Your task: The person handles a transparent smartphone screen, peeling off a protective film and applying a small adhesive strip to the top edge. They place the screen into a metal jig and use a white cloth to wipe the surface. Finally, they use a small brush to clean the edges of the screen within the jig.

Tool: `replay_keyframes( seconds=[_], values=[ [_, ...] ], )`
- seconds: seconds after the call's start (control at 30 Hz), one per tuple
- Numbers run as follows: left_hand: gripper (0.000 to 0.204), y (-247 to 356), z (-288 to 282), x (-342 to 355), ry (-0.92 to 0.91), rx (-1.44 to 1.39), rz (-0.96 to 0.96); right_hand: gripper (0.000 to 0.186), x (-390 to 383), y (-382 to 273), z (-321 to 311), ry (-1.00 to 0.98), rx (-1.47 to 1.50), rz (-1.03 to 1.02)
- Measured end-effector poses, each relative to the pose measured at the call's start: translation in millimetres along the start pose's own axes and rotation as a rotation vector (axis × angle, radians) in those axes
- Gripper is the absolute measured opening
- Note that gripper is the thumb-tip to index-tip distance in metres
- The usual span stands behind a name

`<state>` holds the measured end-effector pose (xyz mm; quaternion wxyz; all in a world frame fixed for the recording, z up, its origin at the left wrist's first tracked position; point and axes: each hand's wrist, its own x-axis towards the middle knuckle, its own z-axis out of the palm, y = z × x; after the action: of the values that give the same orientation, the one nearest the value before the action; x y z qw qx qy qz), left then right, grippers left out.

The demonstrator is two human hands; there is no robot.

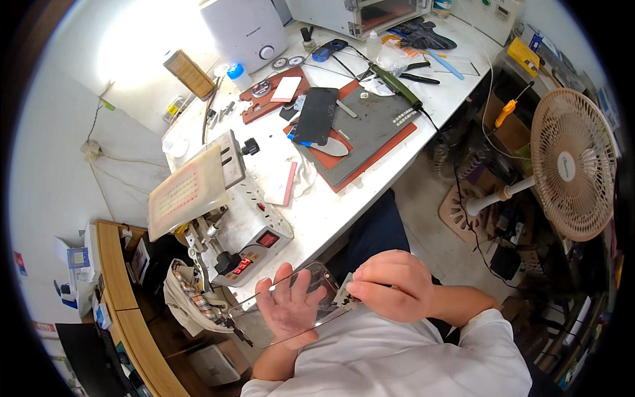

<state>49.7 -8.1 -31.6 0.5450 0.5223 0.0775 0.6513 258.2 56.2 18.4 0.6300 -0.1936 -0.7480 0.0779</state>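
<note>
My left hand (292, 311) supports a clear, rounded-corner phone glass panel (253, 319) from beneath. Its fingers are spread behind the panel and show through it. A thin dark border runs along the panel's edge. At the panel's right side, my right hand (391, 286) pinches a small flat grey metal piece, which looks like a razor blade (344, 295). The blade lies against or just over the glass; contact is not clear. Both hands are held low, in front of my white shirt and close to the bench's near edge.
Left of the hands stands a heating machine (266, 231) with a tilted pad. On the white bench (317, 221) lie a grey mat (370, 135), a dark phone panel (316, 114) and a green handheld tool (397, 86). A fan (573, 164) stands at right.
</note>
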Motion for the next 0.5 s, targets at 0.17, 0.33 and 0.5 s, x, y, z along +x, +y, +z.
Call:
replay_keyframes(
  seconds=[0.17, 0.33, 0.5],
  values=[
    [0.12, 0.4, 0.1, 0.1, -0.031, -0.032, -0.033, 0.029, -0.7, 7.7, 2.1, 0.023, -0.055, -0.072],
    [0.122, 2.2, 2.7, -4.7, 0.004, -0.005, -0.06, 0.028, 0.1, 9.0, 4.7, 0.028, -0.045, -0.07],
    [0.12, 6.0, 4.8, -4.5, 0.012, 0.026, -0.101, 0.027, -0.4, 10.8, 4.7, 0.016, -0.048, -0.073]
  ],
)
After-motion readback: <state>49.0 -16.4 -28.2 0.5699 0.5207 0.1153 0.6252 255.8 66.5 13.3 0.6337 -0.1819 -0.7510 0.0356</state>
